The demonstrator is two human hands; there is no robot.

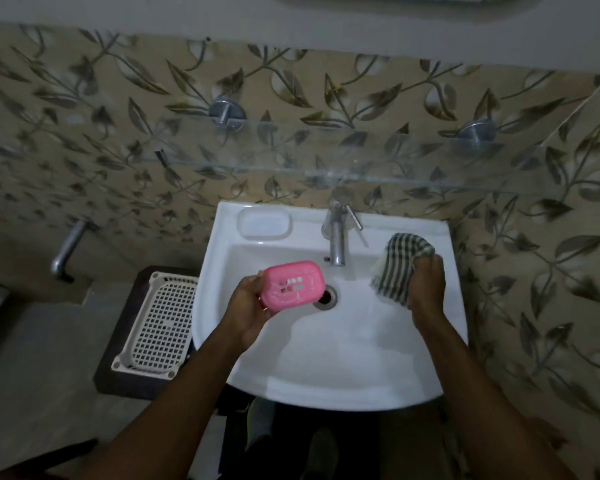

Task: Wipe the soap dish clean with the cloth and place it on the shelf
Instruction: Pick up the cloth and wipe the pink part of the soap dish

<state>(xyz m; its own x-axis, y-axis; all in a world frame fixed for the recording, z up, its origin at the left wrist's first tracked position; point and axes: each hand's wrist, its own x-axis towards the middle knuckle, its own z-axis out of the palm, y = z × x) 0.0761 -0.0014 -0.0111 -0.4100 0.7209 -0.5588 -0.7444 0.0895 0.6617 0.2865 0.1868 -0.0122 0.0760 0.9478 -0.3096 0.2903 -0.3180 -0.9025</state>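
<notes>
Soap dish [292, 286], light stiff plastic, sits in our left hand [248, 315] grip by its edge; right hand [426, 289] bunches the soft cloth [399, 268].

pink soap dish [292, 286], green-striped cloth [397, 268], white sink [326, 382]

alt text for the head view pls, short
Over a white sink, the left hand holds a pink soap dish and the right hand grips a striped cloth, apart from the dish. A glass shelf spans the leaf-patterned wall above.
</notes>
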